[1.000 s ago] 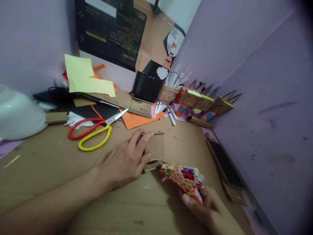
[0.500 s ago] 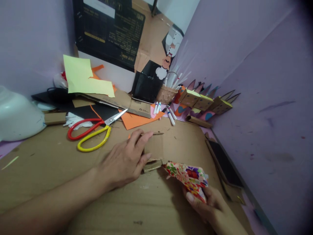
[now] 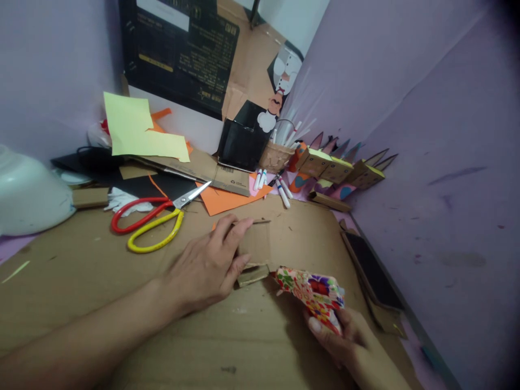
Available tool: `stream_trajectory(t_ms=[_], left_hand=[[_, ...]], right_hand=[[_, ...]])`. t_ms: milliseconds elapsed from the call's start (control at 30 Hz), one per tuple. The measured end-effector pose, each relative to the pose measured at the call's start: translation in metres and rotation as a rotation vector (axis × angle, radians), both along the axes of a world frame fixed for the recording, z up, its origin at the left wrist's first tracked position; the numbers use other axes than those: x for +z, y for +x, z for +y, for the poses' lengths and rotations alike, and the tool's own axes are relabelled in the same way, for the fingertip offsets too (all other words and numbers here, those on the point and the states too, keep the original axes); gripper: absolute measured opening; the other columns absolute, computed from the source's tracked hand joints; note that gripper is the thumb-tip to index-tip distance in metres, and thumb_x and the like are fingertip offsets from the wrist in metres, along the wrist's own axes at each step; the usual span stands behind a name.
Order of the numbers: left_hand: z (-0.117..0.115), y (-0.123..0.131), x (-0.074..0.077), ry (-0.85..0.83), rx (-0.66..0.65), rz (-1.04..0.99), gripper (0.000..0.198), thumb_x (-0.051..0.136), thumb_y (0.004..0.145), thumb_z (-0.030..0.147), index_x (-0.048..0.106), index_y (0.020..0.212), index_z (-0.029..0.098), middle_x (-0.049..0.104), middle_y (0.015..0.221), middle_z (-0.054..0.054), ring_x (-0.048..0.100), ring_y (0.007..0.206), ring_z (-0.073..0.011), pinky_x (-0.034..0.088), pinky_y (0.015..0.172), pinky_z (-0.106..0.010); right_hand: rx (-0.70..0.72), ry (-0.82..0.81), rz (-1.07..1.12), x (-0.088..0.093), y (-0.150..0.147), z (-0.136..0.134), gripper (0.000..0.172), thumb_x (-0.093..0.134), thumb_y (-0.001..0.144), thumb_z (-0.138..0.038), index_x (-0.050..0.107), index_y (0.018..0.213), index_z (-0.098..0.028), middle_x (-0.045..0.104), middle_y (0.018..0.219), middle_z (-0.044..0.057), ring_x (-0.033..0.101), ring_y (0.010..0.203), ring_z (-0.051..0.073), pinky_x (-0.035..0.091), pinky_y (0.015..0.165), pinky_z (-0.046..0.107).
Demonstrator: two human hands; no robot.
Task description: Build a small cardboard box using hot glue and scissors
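A small cardboard box-like piece lies on the brown cardboard work surface. My left hand grips its left side, fingers at the far edge and thumb at the near one; part of the piece is hidden under the palm. In my right hand is a flower-patterned glue gun, the fingers wrapped round its handle. Its nozzle points left, close to the near right corner of the cardboard piece; whether it touches is hard to see.
Scissors with red and yellow handles lie open to the left. Behind are orange paper, loose markers and a marker pot. Cardboard crafts stand at the back right. A phone-like dark slab leans along the right wall.
Almost nothing differs. The whole view has shifted very slightly; both hands, the glue gun and the cardboard piece keep the same positions relative to each other.
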State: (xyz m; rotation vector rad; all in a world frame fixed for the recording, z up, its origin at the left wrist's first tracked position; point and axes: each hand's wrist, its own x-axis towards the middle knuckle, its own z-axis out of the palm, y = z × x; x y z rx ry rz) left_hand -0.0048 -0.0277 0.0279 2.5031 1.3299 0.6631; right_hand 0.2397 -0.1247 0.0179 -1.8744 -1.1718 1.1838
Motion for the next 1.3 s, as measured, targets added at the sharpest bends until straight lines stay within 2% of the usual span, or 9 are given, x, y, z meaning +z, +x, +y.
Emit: stream_trajectory(t_ms=[267,467,600,767,867,1067,1167,1233,1300], left_hand=[[0.0,-0.001,-0.001,-0.006,-0.006,-0.01,0.049,0.038,0.089,0.031,0.024,0.135,0.02,0.037,0.136,-0.017,0.058,0.102,-0.0298,0.052,0.078,-0.047],[0.001,-0.001,-0.003,-0.002,-0.015,-0.033,0.05,0.038,0.089,0.03,0.023,0.136,0.021,0.037,0.135,-0.017,0.057,0.104,-0.0298,0.052,0.079,-0.047],[0.001,0.0,-0.002,-0.016,-0.011,-0.032,0.049,0.038,0.089,0.03,0.024,0.135,0.021,0.037,0.136,-0.017,0.057,0.103,-0.0294,0.052,0.08,-0.047],[0.004,-0.002,0.001,-0.074,-0.006,-0.069,0.049,0.038,0.09,0.031,0.025,0.136,0.021,0.038,0.137,-0.015,0.057,0.105,-0.0282,0.05,0.084,-0.046],[0.01,-0.002,0.004,-0.134,0.025,-0.107,0.048,0.036,0.09,0.035,0.029,0.136,0.02,0.043,0.135,-0.014,0.057,0.105,-0.0276,0.048,0.086,-0.046],[0.026,-0.001,0.006,-0.25,0.113,-0.132,0.052,0.031,0.091,0.045,0.036,0.135,0.019,0.053,0.127,-0.013,0.058,0.105,-0.0289,0.047,0.087,-0.047],[0.032,0.0,0.005,-0.296,0.109,-0.149,0.052,0.031,0.091,0.046,0.036,0.136,0.019,0.053,0.128,-0.013,0.055,0.11,-0.0288,0.043,0.091,-0.048],[0.033,0.0,0.005,-0.313,0.1,-0.161,0.053,0.031,0.091,0.046,0.036,0.136,0.02,0.053,0.129,-0.012,0.054,0.112,-0.0287,0.042,0.094,-0.048],[0.033,-0.001,0.005,-0.323,0.089,-0.176,0.053,0.032,0.091,0.047,0.036,0.136,0.02,0.052,0.13,-0.012,0.053,0.114,-0.0282,0.041,0.095,-0.048]], right_hand=[[0.004,0.008,0.059,-0.001,0.002,0.002,0.042,0.067,0.066,-0.05,0.066,0.088,-0.014,0.067,0.082,0.008,0.06,0.072,0.025,0.047,0.057,0.03],[-0.018,0.008,0.064,0.0,0.002,-0.001,0.04,0.065,0.068,-0.051,0.066,0.086,-0.015,0.062,0.07,0.005,0.056,0.062,0.021,0.044,0.053,0.028],[-0.007,0.083,0.06,0.004,0.008,0.004,0.041,0.065,0.069,-0.052,0.066,0.084,-0.015,0.051,0.056,-0.001,0.041,0.047,0.011,0.032,0.043,0.022],[-0.052,0.122,0.257,0.004,0.025,0.041,0.043,0.066,0.068,-0.051,0.063,0.092,-0.015,0.05,0.052,-0.003,0.035,0.04,0.009,0.024,0.036,0.02],[-0.139,0.18,0.359,0.002,0.029,0.076,0.034,0.069,0.066,-0.042,0.062,0.089,-0.017,0.052,0.06,-0.002,0.044,0.048,0.011,0.032,0.039,0.02],[-0.106,0.083,-0.121,0.013,0.036,0.12,0.035,0.067,0.064,-0.05,0.057,0.053,-0.018,0.053,0.051,0.001,0.049,0.044,0.015,0.033,0.042,0.026],[-0.051,0.021,-0.715,0.03,0.038,0.117,0.053,0.057,0.065,-0.068,0.058,0.041,-0.021,0.051,0.045,0.006,0.055,0.052,0.023,0.034,0.048,0.031],[-0.04,-0.004,-0.952,0.04,0.034,0.11,0.055,0.049,0.071,-0.068,0.065,0.048,-0.02,0.058,0.055,0.012,0.059,0.06,0.029,0.037,0.052,0.036],[0.015,0.15,-0.876,0.043,0.023,0.102,0.038,0.055,0.074,-0.054,0.071,0.074,-0.02,0.063,0.067,0.012,0.06,0.065,0.028,0.04,0.055,0.038]])
